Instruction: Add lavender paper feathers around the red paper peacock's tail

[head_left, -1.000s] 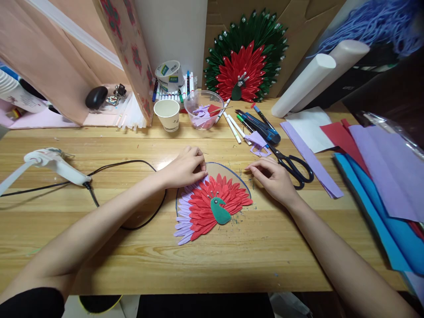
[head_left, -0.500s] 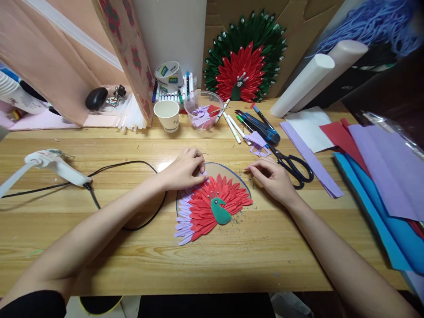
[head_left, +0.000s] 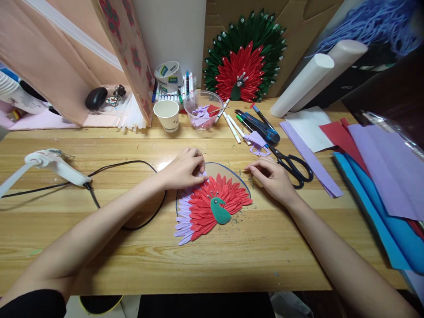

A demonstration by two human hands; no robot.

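Note:
A paper peacock with red and lilac feathers and a teal body lies on a round clear disc on the wooden table. My left hand rests at the disc's upper left edge, fingers curled and pressing a lilac feather down. My right hand lies on the table at the disc's upper right rim, fingers bent and pinched together; I cannot make out anything in them.
A glue gun with a black cord lies at the left. Black scissors, pens, a paper cup and a clear bowl of cut pieces stand behind. Coloured paper sheets pile at the right. A finished peacock leans at the back.

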